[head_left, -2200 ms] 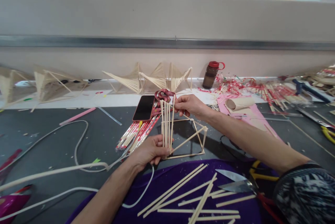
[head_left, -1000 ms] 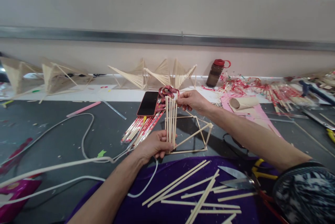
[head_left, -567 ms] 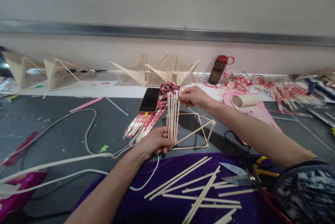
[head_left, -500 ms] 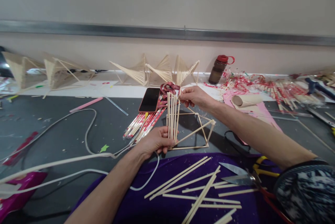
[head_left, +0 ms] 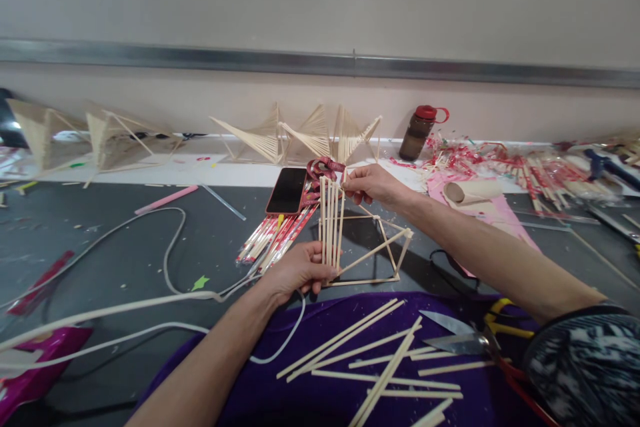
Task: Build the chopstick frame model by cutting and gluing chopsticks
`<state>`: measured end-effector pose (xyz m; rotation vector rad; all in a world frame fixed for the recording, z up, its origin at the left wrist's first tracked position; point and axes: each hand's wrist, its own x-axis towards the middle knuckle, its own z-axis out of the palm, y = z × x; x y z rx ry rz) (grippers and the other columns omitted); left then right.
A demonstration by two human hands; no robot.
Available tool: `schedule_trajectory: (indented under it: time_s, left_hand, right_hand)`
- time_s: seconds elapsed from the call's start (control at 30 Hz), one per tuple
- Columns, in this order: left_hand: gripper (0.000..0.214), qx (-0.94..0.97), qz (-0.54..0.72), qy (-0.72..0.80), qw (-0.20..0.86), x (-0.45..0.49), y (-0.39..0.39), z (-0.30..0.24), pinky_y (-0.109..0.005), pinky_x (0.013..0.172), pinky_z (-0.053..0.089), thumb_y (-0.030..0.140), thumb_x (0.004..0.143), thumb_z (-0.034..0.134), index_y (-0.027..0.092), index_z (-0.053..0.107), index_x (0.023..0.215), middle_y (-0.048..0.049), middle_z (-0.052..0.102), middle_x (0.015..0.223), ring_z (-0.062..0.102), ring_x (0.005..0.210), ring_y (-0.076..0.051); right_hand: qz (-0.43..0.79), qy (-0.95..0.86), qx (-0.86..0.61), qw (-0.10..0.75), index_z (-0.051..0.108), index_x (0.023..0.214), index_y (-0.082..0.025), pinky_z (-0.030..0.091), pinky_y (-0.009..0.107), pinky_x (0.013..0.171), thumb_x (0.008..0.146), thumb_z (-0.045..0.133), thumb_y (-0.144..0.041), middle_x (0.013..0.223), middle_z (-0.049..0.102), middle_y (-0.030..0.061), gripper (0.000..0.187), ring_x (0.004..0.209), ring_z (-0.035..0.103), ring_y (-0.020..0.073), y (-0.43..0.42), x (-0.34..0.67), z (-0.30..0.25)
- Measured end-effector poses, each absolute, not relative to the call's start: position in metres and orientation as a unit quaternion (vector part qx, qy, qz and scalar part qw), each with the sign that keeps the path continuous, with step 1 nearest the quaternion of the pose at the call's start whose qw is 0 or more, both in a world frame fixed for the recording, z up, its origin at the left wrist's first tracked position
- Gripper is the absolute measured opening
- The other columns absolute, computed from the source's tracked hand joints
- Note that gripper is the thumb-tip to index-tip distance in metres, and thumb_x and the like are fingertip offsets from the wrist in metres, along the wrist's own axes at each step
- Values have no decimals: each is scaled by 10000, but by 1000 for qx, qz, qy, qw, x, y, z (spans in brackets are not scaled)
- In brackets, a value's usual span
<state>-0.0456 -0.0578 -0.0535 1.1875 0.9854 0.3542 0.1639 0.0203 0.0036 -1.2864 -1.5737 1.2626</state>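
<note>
A small frame of wooden sticks [head_left: 376,250] stands on the dark table, with several upright sticks [head_left: 330,220] side by side at its left end. My left hand [head_left: 303,268] is closed around the lower ends of these uprights, thumb in front. At their top, my right hand [head_left: 367,184] pinches the upper end of the rightmost wooden stick [head_left: 342,217], which leans slightly. Its fingertips partly hide the stick's tip. Loose wooden sticks [head_left: 385,380] lie on the purple cloth [head_left: 250,387] below my hands, beside open scissors [head_left: 465,340].
Behind the frame lie a phone [head_left: 287,190] and wrapped chopsticks [head_left: 275,237]. Finished-looking stick models [head_left: 305,137] line the wall near a bottle [head_left: 417,134]. White cables [head_left: 170,254] cross the left side. A cardboard tube [head_left: 473,190] rests on pink paper at right.
Almost nothing differs. Both hands keep their hold on the stick frame, and the view has shifted very slightly.
</note>
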Motion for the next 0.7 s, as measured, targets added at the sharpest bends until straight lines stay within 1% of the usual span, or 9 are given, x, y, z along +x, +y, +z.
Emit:
schedule_trajectory:
  time_s: [0.17, 0.4, 0.7]
  left_hand:
    - [435, 528, 159, 449, 703, -45, -58, -52, -116, 288, 225, 236, 625, 703, 134, 550, 1020, -24, 644, 709, 466, 349, -30]
    - [438, 519, 160, 458, 704, -43, -59, -49, -118, 284, 224, 218, 618, 709, 133, 550, 1016, 1, 625, 641, 462, 332, -35]
    - [427, 527, 155, 460, 697, -43, -60, -48, -113, 290, 226, 226, 627, 703, 138, 556, 1019, 5, 615, 650, 465, 349, -32]
  right_hand:
    - [489, -619, -494, 367, 553, 583, -138, 267, 159, 324, 732, 599, -207, 483, 542, -9, 170, 404, 502, 61, 16, 163, 7]
    - [497, -624, -476, 369, 554, 589, -140, 254, 154, 312, 748, 596, -213, 501, 572, -3, 180, 395, 492, 53, 17, 162, 6]
    - [501, -625, -468, 374, 554, 604, -143, 245, 149, 305, 755, 588, -227, 539, 598, -4, 177, 392, 496, 49, 15, 160, 7]
